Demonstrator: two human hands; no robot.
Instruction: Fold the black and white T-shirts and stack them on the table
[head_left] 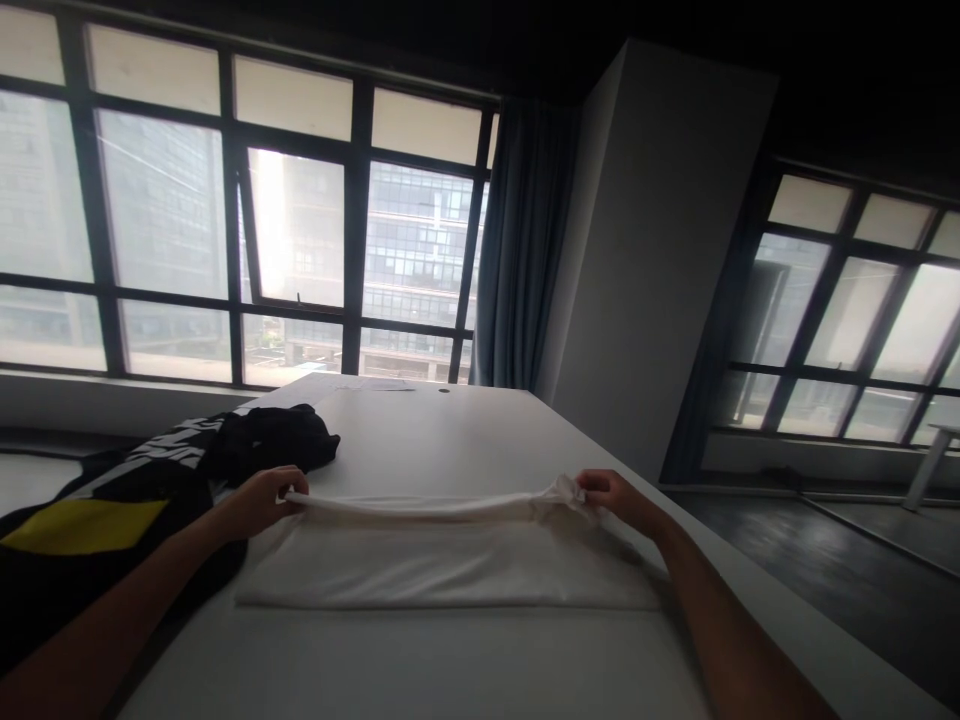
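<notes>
White cloth (442, 565), one: we find it laid out crosswise on the tabletop (442, 660), its near edge almost straight and its far edge running from one hand to the other. Light creases cross the middle; the far right corner is gathered into a small ruffle.

Left hand (259, 505), one: we note its fingers (294, 480) pinched together on the far left corner of the cloth, so that most of the fabric lies to their right and nearer the wearer.

Right hand (621, 498), one: its fingers are closed on the gathered corner, with the fabric to their left and part of it spreading below the wrist.

Black garments (270, 440), heaped: we place these on the left, partly behind the left forearm, with a yellow panel (94, 525) and white patterning; the bunched far end sits just beyond the left hand.

Cable hole (444, 391), dark, one: near the far end of the tabletop.

Surroundings: we record a blue curtain (517, 250), a grey pillar (645, 240) and dark-framed windows (300, 230), one sash tilted open.
</notes>
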